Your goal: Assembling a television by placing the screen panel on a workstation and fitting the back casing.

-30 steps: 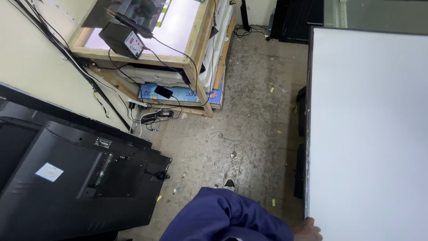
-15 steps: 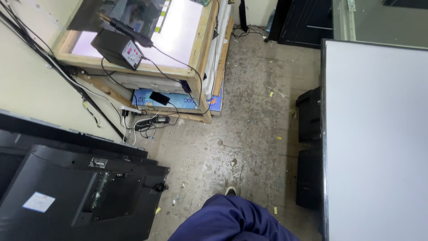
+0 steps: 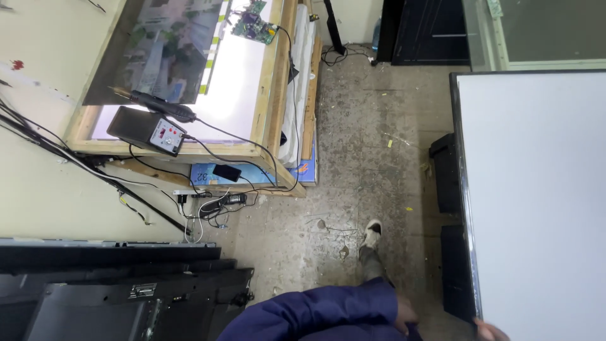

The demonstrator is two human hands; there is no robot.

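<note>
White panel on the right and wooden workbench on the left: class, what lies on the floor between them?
In the head view, between the white panel and the wooden workbench lies stained concrete floor, with the person's shoe nearer the bottom.

A TV repair workshop, it seems: ahead of the hands a wooden table (image 3: 268, 95) carries an opened screen (image 3: 240, 82) and a soldering station (image 3: 148, 131); black TV backs (image 3: 113, 297) lean left, a white panel (image 3: 536, 202) right, over gritty concrete floor (image 3: 366, 158).

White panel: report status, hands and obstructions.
Right hand grips white panel at bottom corner. Left hand near it, grip unclear. Black boxes beside the panel edge.
</note>
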